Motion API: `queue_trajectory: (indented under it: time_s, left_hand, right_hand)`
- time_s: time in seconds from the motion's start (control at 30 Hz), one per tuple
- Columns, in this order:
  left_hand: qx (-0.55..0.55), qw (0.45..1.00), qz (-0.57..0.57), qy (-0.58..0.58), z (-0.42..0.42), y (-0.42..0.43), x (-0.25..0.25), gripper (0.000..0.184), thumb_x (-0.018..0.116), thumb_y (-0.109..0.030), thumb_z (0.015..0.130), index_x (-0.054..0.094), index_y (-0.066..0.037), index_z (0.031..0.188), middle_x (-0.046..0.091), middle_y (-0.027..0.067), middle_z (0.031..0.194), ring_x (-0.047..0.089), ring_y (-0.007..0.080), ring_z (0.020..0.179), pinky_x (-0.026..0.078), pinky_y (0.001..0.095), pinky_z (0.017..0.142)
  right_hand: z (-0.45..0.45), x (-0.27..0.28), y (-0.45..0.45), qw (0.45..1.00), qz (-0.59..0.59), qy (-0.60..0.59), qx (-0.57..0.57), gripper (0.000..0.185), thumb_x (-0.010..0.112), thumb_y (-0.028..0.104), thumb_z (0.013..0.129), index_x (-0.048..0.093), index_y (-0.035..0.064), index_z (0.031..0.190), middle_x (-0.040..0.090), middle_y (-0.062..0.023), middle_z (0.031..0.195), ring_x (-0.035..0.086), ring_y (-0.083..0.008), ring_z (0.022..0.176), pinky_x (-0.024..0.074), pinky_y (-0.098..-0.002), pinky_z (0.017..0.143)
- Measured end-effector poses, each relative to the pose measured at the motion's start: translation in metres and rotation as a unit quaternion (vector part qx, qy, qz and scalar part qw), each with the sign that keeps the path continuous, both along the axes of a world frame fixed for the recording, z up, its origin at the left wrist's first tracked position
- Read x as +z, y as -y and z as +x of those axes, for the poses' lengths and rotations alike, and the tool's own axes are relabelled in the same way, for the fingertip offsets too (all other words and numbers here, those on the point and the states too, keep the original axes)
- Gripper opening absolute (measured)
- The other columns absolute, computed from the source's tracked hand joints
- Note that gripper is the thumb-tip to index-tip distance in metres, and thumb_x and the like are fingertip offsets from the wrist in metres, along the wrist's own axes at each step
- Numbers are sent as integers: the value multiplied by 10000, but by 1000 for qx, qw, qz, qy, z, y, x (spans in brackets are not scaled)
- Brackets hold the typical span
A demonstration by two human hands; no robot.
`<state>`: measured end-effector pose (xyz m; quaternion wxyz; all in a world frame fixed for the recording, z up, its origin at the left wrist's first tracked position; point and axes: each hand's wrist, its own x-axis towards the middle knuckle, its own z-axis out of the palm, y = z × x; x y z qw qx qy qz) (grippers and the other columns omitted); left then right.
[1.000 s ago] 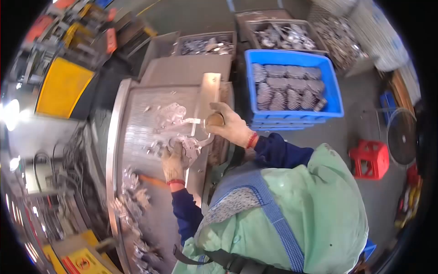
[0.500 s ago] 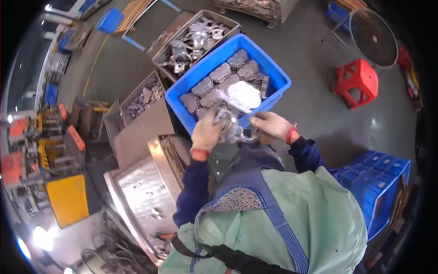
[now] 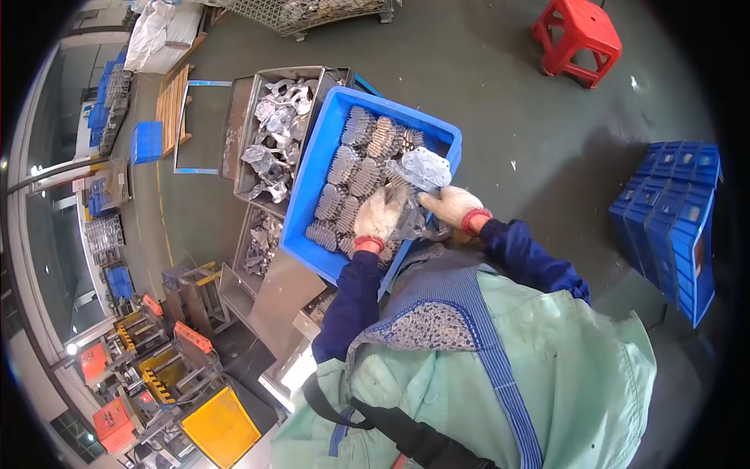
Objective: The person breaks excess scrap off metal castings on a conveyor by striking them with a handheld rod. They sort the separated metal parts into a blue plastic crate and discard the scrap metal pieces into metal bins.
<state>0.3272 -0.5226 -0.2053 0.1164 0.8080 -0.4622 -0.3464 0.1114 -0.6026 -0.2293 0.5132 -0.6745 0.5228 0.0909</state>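
Note:
A blue bin (image 3: 312, 176) holds rows of grey finned metal parts (image 3: 365, 177). Over its near right part, my gloved left hand (image 3: 380, 213) is closed on a shiny metal casting (image 3: 409, 222). My gloved right hand (image 3: 453, 207) is at the bin's right edge, its fingers at the same casting; how firmly they grip it is hard to make out. Just above both hands, a smooth light metal piece (image 3: 425, 168) lies with its flat face up on the finned parts.
Left of the bin stands a metal crate (image 3: 244, 160) of shiny castings, with a smaller crate (image 3: 251, 227) of scrap below it. A red stool (image 3: 582, 35) is at the upper right, stacked blue crates (image 3: 664, 219) at the right. Machines stand at the lower left.
The view has turned from the metal worktable to the blue bin. Both hands have left the worktable, and the casting now hangs lower over the bin's near right edge.

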Motion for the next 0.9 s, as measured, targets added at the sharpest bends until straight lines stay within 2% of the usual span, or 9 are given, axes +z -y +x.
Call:
queue_trajectory:
  time_s: [0.1, 0.3, 0.43, 0.7, 0.73, 0.77, 0.8, 0.83, 0.9]
  left_hand:
    - [11, 999, -20, 26, 0, -4, -12, 602, 633, -567, 1060, 762, -58, 1354, 789, 273, 1243, 734, 457, 1220, 569, 525, 1018]
    - [10, 999, -9, 30, 2, -2, -11, 662, 628, -598, 1035, 756, -40, 1368, 785, 279, 1232, 736, 470, 1197, 570, 540, 1007]
    - [-2, 998, 52, 29, 5, 4, -2, 794, 571, -709, 999, 755, -28, 1362, 782, 311, 1189, 739, 495, 1170, 573, 569, 989]
    - [29, 999, 43, -13, 9, 5, 6, 755, 588, -737, 979, 790, -35, 1170, 795, 300, 1085, 763, 507, 1083, 591, 589, 937]
    - [32, 998, 54, -11, 9, 7, 8, 745, 603, -738, 968, 806, -32, 1098, 800, 276, 1032, 770, 494, 1023, 593, 588, 905]
    - [34, 997, 70, -11, 7, 5, 10, 740, 619, -738, 957, 821, -30, 1026, 806, 252, 980, 778, 482, 963, 596, 587, 873]
    - [39, 999, 32, -1, -1, -6, -2, 772, 582, -752, 969, 831, -24, 1031, 803, 271, 984, 787, 472, 975, 602, 572, 890]
    - [35, 999, -29, 20, 1, -3, -14, 805, 546, -765, 980, 840, -18, 1037, 801, 290, 987, 796, 463, 986, 609, 558, 906]
    - [30, 999, -3, 21, 11, 7, -19, 779, 566, -750, 968, 848, -28, 1043, 800, 295, 1000, 793, 466, 1010, 607, 567, 905]
  right_hand:
    - [12, 0, -10, 997, -25, -29, -59, 800, 624, 687, 1006, 814, -82, 1116, 778, -356, 1080, 774, -500, 1071, 597, -557, 981]
    - [19, 10, -19, 993, -63, -60, -81, 750, 639, 633, 1024, 807, -95, 1088, 774, -351, 1071, 766, -490, 1063, 584, -544, 969]
    - [26, 15, -14, 992, -63, -86, -74, 737, 644, 628, 1024, 811, -89, 1069, 775, -351, 1032, 778, -485, 1027, 593, -543, 943]
    - [29, -2, -20, 988, -98, -103, -60, 732, 632, 624, 1040, 808, -87, 1056, 766, -367, 1026, 763, -527, 1038, 586, -560, 952]
    - [20, -31, -22, 987, -126, -94, -28, 737, 628, 630, 1041, 807, -84, 1043, 762, -373, 1034, 757, -534, 1048, 580, -566, 962]
    - [27, -4, -23, 986, -129, -92, -60, 730, 631, 631, 1040, 811, -77, 1030, 763, -367, 1026, 756, -534, 1049, 585, -574, 948]
    - [17, -32, -22, 989, -128, -80, 11, 522, 598, 495, 1088, 804, 16, 1061, 750, -344, 1010, 741, -530, 1003, 572, -571, 869]
    - [17, -44, -20, 988, -111, -110, -9, 593, 647, 539, 1045, 794, -35, 1066, 742, -374, 1030, 743, -533, 1012, 571, -576, 888]
    - [27, -21, -21, 985, -148, -64, -69, 662, 692, 573, 1009, 787, -78, 1086, 747, -382, 1029, 745, -543, 1029, 579, -586, 927]
